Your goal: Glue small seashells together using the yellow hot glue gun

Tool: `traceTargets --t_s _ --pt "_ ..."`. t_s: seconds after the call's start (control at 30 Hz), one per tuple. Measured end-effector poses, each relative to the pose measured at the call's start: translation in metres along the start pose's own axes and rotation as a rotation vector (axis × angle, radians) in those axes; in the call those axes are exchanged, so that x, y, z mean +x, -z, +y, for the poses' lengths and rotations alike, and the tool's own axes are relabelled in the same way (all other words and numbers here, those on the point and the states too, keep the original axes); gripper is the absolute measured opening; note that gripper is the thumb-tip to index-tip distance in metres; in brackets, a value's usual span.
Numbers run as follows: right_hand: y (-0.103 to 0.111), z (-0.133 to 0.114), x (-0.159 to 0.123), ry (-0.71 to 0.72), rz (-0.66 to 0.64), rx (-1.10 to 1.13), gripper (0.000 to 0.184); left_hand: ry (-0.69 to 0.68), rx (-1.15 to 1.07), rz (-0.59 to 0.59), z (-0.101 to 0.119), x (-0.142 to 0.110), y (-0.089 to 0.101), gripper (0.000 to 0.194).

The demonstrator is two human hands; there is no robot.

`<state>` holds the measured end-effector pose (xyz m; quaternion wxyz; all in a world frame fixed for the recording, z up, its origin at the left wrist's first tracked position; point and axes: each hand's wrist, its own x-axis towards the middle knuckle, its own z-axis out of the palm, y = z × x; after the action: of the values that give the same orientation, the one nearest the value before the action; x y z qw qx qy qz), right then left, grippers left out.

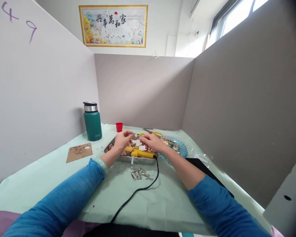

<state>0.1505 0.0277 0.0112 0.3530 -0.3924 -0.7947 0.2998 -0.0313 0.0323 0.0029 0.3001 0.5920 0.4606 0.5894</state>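
Above the metal tray both hands work close together. My left hand is closed in a pinch, with a small pale piece at its fingertips, too small to name. Just to the right, my right hand has its thumb and fingers drawn together; what they hold, if anything, I cannot make out. A yellow glue gun lies across the tray's near side, its pale nozzle pointing down over the rim. Orange, white and dark pieces fill the tray beneath the hands.
Several metal clips or pins lie before the tray, beside the black cord. A blue plate of small pieces stands right, near a black mat. Yellow-handled scissors, red cup, green bottle and cardboard surround the tray.
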Motion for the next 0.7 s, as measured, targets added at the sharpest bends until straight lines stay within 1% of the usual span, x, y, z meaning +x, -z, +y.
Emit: traceTargets --t_s 0.07,0.13,0.2,0.27,0.4,0.5,0.6,0.67,0.7 --pt "0.001 -0.013 -0.009 0.060 -0.034 -0.200 0.034 0.015 -0.010 0.015 -0.001 0.001 0.002 0.017" --pt "-0.002 -0.023 -0.016 0.104 -0.063 -0.399 0.036 0.033 -0.017 0.023 -0.001 0.001 0.003 0.017" --pt "-0.007 -0.027 -0.020 0.076 -0.073 -0.554 0.038 0.050 -0.017 0.032 -0.001 0.001 0.003 0.017" --pt "-0.011 -0.026 -0.022 0.048 -0.073 -0.637 0.037 0.060 -0.018 0.036 0.000 0.001 0.004 0.016" --pt "-0.010 -0.016 -0.025 0.082 -0.115 -0.645 0.028 0.058 -0.026 0.025 0.002 -0.001 0.004 0.015" --pt "-0.010 -0.008 -0.027 0.100 -0.119 -0.600 0.029 0.052 -0.015 0.030 0.002 -0.002 0.004 0.015" --pt "-0.008 -0.005 -0.028 0.103 -0.041 -0.534 0.022 0.061 -0.007 0.038 0.000 -0.001 0.004 0.016" --pt "-0.002 -0.006 -0.029 0.105 0.042 -0.411 0.017 0.069 -0.023 0.039 -0.003 0.001 0.005 0.017" --pt "0.003 -0.007 -0.030 0.078 0.061 -0.311 0.016 0.074 -0.038 0.038 -0.004 0.002 0.006 0.017"
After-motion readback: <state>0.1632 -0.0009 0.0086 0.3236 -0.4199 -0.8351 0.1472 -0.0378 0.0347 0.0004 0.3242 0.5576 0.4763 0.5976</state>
